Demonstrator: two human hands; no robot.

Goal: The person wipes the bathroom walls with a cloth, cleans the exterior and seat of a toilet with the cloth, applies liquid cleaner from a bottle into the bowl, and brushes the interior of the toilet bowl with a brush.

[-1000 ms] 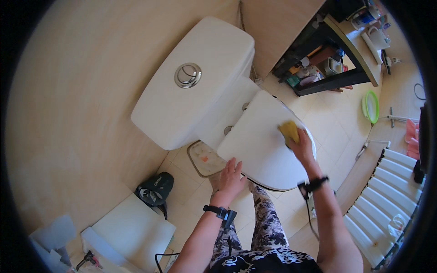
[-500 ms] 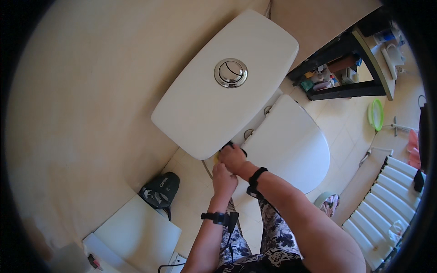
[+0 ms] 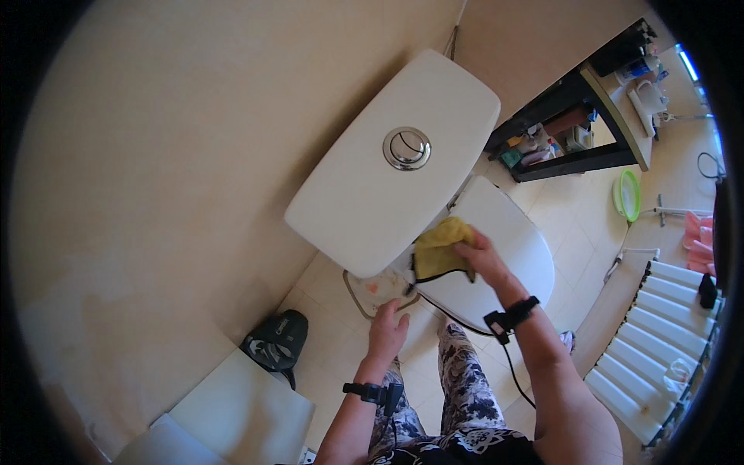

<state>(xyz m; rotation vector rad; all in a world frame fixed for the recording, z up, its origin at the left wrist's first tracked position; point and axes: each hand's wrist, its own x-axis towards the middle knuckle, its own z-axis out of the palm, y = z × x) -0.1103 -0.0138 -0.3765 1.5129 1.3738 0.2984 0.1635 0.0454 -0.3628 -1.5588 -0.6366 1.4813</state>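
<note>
My right hand grips a yellow cleaning cloth with a dark edge, held over the rear part of the white toilet lid, beside the cistern. The cloth hides the near lid hinge. Lower and to the left, my left hand is empty, thumb and fingers apart, near the side of the toilet. The white toilet cistern has a round chrome flush button on top. A hose loops near the floor beneath the cistern's near corner.
A dark bag stands by the wall at left, next to a pale flat-topped box. On the right are a white radiator, a green basin and a dark-framed shelf with bottles. Thin cables hang from both wrist straps.
My hands were together beside the near lid hinge; now they are apart. The right hand has moved right and up with the cloth, now in plain view. The left has dropped slightly and opened.
</note>
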